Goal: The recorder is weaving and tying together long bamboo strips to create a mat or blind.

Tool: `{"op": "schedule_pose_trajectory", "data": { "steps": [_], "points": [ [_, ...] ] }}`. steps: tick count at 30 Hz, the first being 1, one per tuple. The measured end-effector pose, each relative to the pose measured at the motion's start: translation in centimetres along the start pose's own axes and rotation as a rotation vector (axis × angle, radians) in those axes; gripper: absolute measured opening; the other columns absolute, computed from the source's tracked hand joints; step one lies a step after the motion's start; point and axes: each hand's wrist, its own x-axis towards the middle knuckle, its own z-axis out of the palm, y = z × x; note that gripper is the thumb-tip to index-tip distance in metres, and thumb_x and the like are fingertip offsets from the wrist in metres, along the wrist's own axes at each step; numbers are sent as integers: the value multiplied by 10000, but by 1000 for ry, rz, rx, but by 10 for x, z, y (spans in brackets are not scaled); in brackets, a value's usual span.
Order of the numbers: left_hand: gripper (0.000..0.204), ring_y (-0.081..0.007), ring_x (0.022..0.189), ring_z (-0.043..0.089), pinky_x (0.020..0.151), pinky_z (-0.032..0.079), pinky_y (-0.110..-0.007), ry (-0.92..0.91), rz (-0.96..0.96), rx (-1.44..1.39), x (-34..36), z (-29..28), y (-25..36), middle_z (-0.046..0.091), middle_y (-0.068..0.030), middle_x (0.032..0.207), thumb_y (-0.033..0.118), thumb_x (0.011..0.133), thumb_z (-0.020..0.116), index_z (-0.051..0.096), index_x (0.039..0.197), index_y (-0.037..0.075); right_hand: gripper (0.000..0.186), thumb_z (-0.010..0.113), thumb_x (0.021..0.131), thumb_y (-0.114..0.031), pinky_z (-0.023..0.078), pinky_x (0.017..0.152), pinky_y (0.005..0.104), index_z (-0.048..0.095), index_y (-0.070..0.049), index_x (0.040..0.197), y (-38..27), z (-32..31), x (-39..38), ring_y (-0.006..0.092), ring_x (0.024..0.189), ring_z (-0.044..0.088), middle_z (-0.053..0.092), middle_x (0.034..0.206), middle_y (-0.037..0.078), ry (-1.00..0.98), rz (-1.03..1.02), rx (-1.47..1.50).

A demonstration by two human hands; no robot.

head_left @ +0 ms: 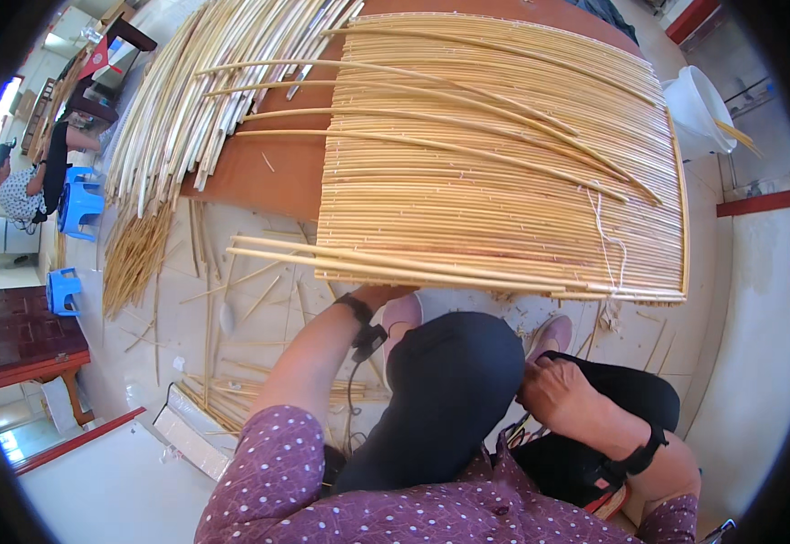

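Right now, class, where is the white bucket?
In the head view, the white bucket is at the upper right, just beyond the right edge of the woven stick mat, with a few thin sticks poking out over its rim.

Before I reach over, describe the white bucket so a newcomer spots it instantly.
Start at the large yellowish rod mat. Beyond its upper right edge stands the bucket: the only round white container there, with thin yellowish sticks poking over its rim.
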Motion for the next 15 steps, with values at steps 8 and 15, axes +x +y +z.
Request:
{"op": "schedule_pose_trajectory", "data": {
  "steps": [8,15],
  "points": [
    [342,-355,1034,604,814,520,-450,-101,-95,-8,-23,22,-20,589,-146,1159,201,828,641,610,1147,83,158,590,767,-154,483,695,359,662,-34,841,-4,-22,17,262,845,603,610,876,121,-182,37,162],
    [337,-357,1033,604,815,519,-455,-90,-120,-69,-29,32,4,586,-147,1158,204,829,640,610,1140,79,124,604,743,-139,478,728,374,660,-29,740,-4,-21,26,266,868,598,606,897,125,-207,44,198]
  ]
}}
